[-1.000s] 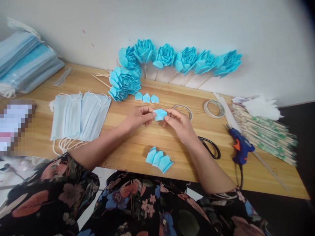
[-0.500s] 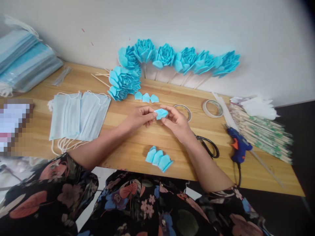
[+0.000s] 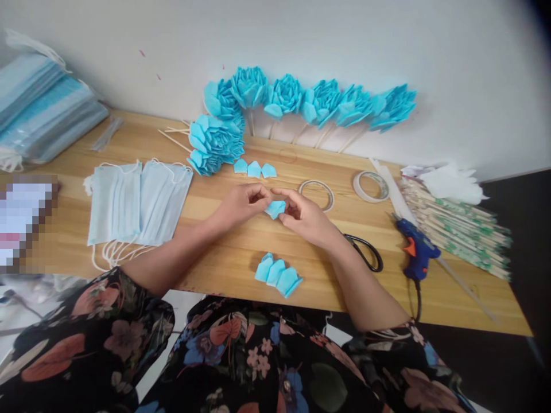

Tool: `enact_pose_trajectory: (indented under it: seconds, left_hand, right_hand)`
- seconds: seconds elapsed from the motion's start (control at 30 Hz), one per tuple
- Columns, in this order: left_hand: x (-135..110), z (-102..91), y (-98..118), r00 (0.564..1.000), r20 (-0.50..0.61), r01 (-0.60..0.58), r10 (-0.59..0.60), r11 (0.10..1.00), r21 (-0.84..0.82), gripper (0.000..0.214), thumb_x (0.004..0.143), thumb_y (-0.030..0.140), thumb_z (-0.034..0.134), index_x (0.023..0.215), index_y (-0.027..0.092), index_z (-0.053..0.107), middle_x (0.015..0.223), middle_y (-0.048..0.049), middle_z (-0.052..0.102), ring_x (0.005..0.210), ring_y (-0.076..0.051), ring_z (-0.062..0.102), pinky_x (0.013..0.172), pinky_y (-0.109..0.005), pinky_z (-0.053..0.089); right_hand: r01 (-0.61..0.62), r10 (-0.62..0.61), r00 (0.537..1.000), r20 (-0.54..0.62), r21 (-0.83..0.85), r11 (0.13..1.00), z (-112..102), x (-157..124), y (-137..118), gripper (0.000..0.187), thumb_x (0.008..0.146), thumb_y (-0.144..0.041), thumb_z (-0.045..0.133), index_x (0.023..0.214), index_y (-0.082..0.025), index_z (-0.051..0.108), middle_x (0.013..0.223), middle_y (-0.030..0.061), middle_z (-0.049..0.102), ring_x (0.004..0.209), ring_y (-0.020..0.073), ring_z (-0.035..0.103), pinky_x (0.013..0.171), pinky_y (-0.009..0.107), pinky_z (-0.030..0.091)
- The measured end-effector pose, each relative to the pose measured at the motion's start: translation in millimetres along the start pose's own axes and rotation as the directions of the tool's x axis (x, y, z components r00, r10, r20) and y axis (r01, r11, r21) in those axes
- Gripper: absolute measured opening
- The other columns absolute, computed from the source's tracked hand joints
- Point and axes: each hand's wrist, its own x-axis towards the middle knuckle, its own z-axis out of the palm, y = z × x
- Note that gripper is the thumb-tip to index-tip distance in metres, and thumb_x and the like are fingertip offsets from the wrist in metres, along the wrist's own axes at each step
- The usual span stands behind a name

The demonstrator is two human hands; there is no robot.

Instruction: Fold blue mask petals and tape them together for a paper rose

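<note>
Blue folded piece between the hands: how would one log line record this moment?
left hand: pinches blue piece | right hand: pinches it too | folded pieces: nearer table edge

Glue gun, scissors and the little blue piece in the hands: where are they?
Glue gun (image 3: 416, 248): head view, on its blue body.
Scissors (image 3: 368, 253): head view, on the black handle loop.
Little blue piece (image 3: 275, 209): head view, on its middle, between both hands' fingers.
</note>
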Motion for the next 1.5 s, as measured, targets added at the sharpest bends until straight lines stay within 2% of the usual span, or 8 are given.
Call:
enact_pose_trajectory:
  seconds: [0.2,0.47,0.7,0.83,0.93,1.13,1.4,1.5]
  left_hand:
    - [-2,-1.9,0,0.992,0.053,-0.124,0.113,0.935,0.333,0.011,0.078,0.017,0.056,0.071,0.014,0.065,0.065,0.0020,0.062,0.059,-0.009,0.048,0.059,-0.023,0.034]
    - [-2,-3.6,-1,0.981,0.160,-0.145,0.110,0.963,0.225,0.026,0.087,0.035,0.058,0.079,0.014,0.070,0.071,-0.0012,0.067,0.064,-0.011,0.054,0.060,-0.023,0.038]
    - [-2,1.2,-7,0.990,0.117,-0.107,0.080,0.964,0.242,0.014,0.080,0.023,0.060,0.072,0.014,0.068,0.067,-0.0005,0.066,0.062,-0.011,0.053,0.059,-0.023,0.038]
    - [-2,-0.1,-7,0.996,0.057,-0.085,0.069,0.934,0.347,0.016,0.081,0.023,0.061,0.069,0.015,0.068,0.066,-0.0008,0.065,0.061,-0.012,0.053,0.058,-0.024,0.035]
    - [-2,-0.6,-8,0.989,0.087,-0.143,0.117,0.894,0.424,0.021,0.084,0.024,0.059,0.067,0.016,0.067,0.068,-0.0019,0.066,0.063,-0.013,0.055,0.061,-0.026,0.037]
    - [-1,-0.6,-11,0.981,0.108,-0.194,0.161,0.855,0.482,0.031,0.091,0.030,0.055,0.064,0.016,0.064,0.070,-0.0034,0.066,0.066,-0.015,0.056,0.064,-0.028,0.036]
    - [2,-1.9,-8,0.955,-0.022,-0.257,0.297,0.859,0.442,0.016,0.087,0.027,0.061,0.080,0.015,0.069,0.080,-0.0060,0.069,0.074,-0.016,0.060,0.071,-0.028,0.043]
    - [1,5.3,2,0.945,0.056,-0.314,0.323,0.840,0.443,0.021,0.091,0.026,0.055,0.094,0.016,0.072,0.093,-0.0088,0.074,0.084,-0.018,0.065,0.077,-0.029,0.047]
  right_hand:
    - [0.019,-0.013,0.999,0.047,-0.146,0.989,-5,-3,-3,0.058,0.082,-0.015,0.057,0.139,-0.023,0.057,0.083,-0.0007,0.064,0.072,0.0153,0.058,0.070,0.031,0.045]
    - [-0.013,0.054,0.985,0.163,-0.247,0.969,-11,-5,-18,0.076,0.083,-0.016,0.061,0.156,-0.024,0.039,0.093,0.0029,0.070,0.075,0.0166,0.061,0.073,0.032,0.047]
    - [-0.025,0.076,0.975,0.206,-0.240,0.970,-16,-11,-20,0.076,0.083,-0.016,0.061,0.155,-0.023,0.040,0.099,0.0042,0.074,0.083,0.0182,0.067,0.077,0.033,0.051]
    - [-0.055,0.081,0.991,0.103,-0.235,0.970,-37,-32,-17,0.068,0.084,-0.025,0.064,0.150,-0.025,0.048,0.104,0.0046,0.075,0.082,0.0182,0.068,0.077,0.034,0.055]
    - [-0.088,0.077,0.996,-0.046,-0.307,0.948,-59,-55,-15,0.058,0.086,-0.030,0.062,0.143,-0.025,0.055,0.105,0.0057,0.075,0.079,0.0183,0.068,0.074,0.035,0.057]
    - [-0.198,0.075,0.955,-0.289,-0.427,0.882,-87,-101,-13,0.045,0.091,-0.034,0.058,0.134,-0.023,0.064,0.098,0.0057,0.076,0.071,0.0174,0.068,0.069,0.032,0.057]
    - [-0.184,0.043,0.973,-0.229,-0.643,0.744,-80,-144,11,0.037,0.096,-0.030,0.053,0.130,-0.023,0.066,0.104,0.0090,0.076,0.099,0.0283,0.071,0.087,0.043,0.056]
    - [-0.179,0.039,0.977,-0.210,-0.703,0.688,-75,-151,20,0.038,0.097,-0.028,0.051,0.132,-0.022,0.064,0.116,0.0122,0.074,0.110,0.0319,0.068,0.093,0.047,0.055]
